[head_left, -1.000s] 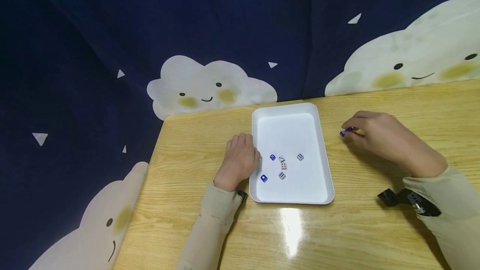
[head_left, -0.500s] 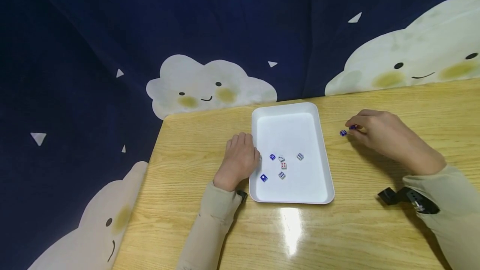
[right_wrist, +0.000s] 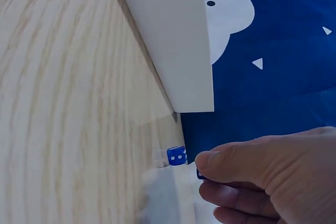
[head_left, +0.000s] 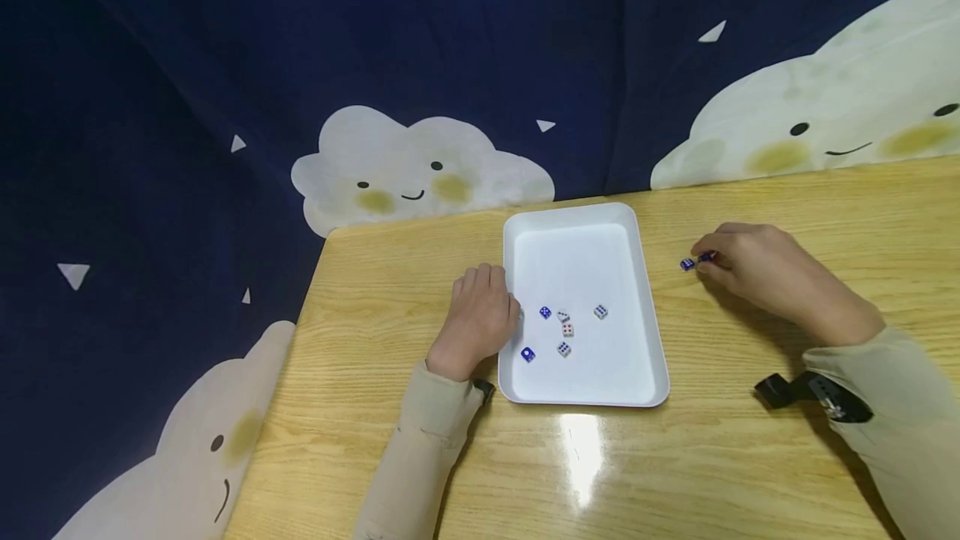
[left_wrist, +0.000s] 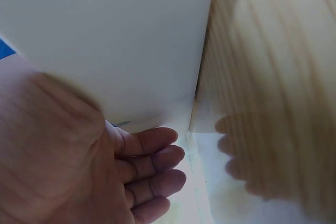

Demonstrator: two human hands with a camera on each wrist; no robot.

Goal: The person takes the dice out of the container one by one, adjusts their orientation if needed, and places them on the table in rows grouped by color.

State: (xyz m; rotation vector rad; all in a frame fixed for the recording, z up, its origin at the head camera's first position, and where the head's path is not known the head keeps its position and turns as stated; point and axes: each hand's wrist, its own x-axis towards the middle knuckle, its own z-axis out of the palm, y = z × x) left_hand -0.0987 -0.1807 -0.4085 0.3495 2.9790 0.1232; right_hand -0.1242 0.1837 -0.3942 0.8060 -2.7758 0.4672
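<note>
My left hand [head_left: 482, 319] holds the left rim of a white tray [head_left: 592, 265], its thumb over the wall. In the left wrist view the fingers [left_wrist: 165, 156] lie along the outside of that wall. To the right of the tray, my right hand [head_left: 761, 273] pinches a blue die [head_left: 707, 257] between thumb and fingers, which mostly hide it in the right wrist view. Just left of the fingertips, a second blue die [head_left: 687, 264] sits on the table. Inside the tray lie two blue dice, one of them [head_left: 528, 354] nearer me, and several white dice, one with red dots [head_left: 567, 330].
The wooden table [head_left: 375, 315] reaches back to a dark blue cloth [head_left: 450, 40] printed with clouds. Black camera mounts are strapped at both wrists, the right one [head_left: 813, 394] close over the table.
My right hand has drawn slightly right, leaving one blue die on the table with a small gap to the fingertips; it still pinches the other. The left hand and tray stay put.
</note>
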